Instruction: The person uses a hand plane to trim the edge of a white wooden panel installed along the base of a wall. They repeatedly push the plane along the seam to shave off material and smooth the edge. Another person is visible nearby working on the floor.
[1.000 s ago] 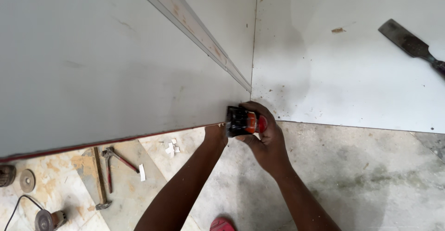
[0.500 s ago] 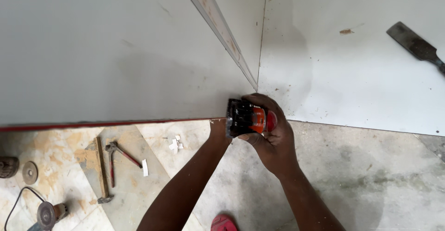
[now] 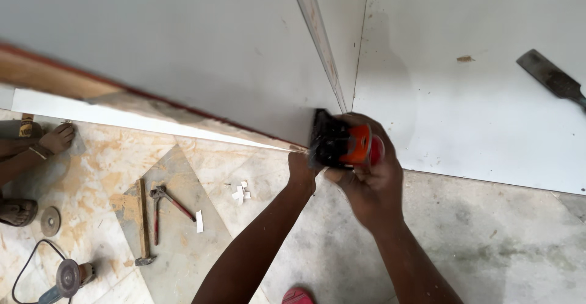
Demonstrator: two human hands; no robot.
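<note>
Grey laminate board [image 3: 183,47] now tilted, its near edge lifted higher than half a second ago. Right hand [image 3: 366,185] fingers stay wrapped around orange-black power trimmer [image 3: 345,145] at board's corner; left hand [image 3: 302,173] fingers hidden, cannot tell.

Both my arms reach forward and up from the bottom edge, forearms bare, converging at the wrists. My right hand [image 3: 366,179] is curled tight, fingers wrapped over the top, knuckles up, thumb side toward the left. My left hand [image 3: 303,171] sits just left of those fingers, mostly hidden, wrist bent, fingertips tucked forward out of sight. Hands touching, both closed in a grip.
</note>
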